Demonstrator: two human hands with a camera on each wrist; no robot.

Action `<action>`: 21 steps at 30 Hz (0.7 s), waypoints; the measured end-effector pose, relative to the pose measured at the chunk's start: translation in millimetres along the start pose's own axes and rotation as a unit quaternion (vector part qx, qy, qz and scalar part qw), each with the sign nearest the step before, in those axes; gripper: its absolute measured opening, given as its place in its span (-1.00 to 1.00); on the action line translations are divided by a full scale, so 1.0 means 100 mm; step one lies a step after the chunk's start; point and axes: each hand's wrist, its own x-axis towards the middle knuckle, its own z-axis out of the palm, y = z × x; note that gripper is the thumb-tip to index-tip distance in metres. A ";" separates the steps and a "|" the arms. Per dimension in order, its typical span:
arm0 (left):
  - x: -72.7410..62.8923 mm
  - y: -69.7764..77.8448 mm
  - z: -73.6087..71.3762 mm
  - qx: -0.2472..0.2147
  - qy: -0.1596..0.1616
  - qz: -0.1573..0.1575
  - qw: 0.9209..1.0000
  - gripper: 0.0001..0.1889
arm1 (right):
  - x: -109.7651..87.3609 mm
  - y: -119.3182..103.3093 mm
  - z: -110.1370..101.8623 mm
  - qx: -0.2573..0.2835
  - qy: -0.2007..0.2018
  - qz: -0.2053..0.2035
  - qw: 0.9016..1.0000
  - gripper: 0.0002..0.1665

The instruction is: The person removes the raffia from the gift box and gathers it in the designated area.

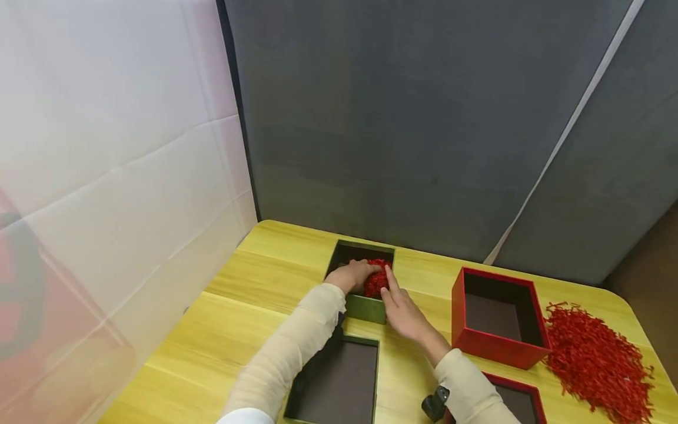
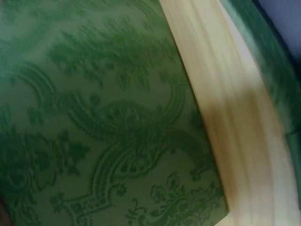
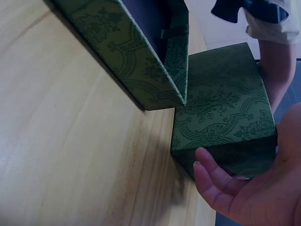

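Note:
A green patterned box point(image 1: 365, 309) stands near the back of the table, with red shredded paper point(image 1: 375, 281) inside on its right. My left hand point(image 1: 352, 275) reaches down into it, thumb or finger stretched over the paper; its other fingertips are hidden. At the box's right side is my right hand point(image 1: 402, 309), with fingers lying along the wall and rim. Seen from the right wrist, loosely bent fingers point(image 3: 214, 181) lie against the outside of the box point(image 3: 221, 103). Close-up green embossed pattern point(image 2: 108, 113) fills most of the left wrist view.
A shallow green lid or tray point(image 1: 339, 377) lies in front of the green box. To the right stands an open red box point(image 1: 498, 349), with a red-rimmed tray point(image 1: 516, 400) nearer me. A heap of red shredded paper point(image 1: 598, 359) covers the table's right end.

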 end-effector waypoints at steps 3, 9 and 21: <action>0.04 -0.08 0.00 -0.018 0.015 0.013 1.000 -0.31 | 0.01 0.00 0.00 -0.006 0.000 -0.004 1.000 -0.26; -0.20 -0.23 -0.29 -0.045 0.120 0.096 0.987 -0.33 | 0.02 0.00 -0.02 -0.017 0.003 -0.006 1.000 -0.23; -0.83 -1.18 -0.69 -0.157 0.368 0.006 0.917 -0.41 | 0.08 -0.04 -0.01 -0.046 0.001 0.003 0.999 -0.21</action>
